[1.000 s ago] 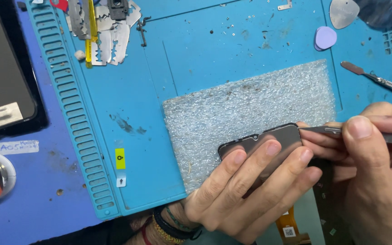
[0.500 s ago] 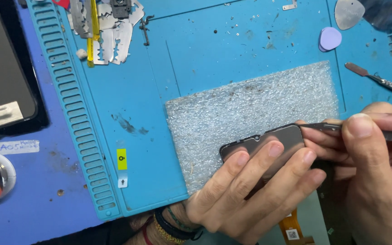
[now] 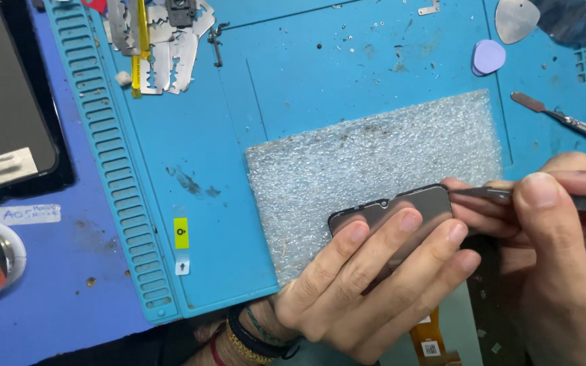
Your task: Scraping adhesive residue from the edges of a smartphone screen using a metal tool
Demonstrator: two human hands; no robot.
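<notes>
Flat, left hand (image 3: 367, 285) pins screen (image 3: 391, 209) (right hand (image 3: 564, 257) pinches tool (image 3: 483, 193)).

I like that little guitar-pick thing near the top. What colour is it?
The small pick is pale purple, lying on the blue mat. The head view shows it best.

Bright, even light from overhead, slightly cool; colours saturated. No hard shadows: only soft, short ones under the left hand (image 3: 367, 285) and right hand (image 3: 564, 271), falling toward the bottom of the frame. Mat (image 3: 320, 81) evenly lit, mild sheen, no hotspots. Bubble wrap (image 3: 374, 156) sparkles w/ tiny speculars. Screen (image 3: 391, 210) shows dull grey reflection, no strong glare. Metal blades (image 3: 164, 61) top left reflect bright white. Focus sharp in the centre; right hand, closest to the lens, a bit soft. Slight wide-angle bend at left edge. No motion blur; little noise.
</notes>
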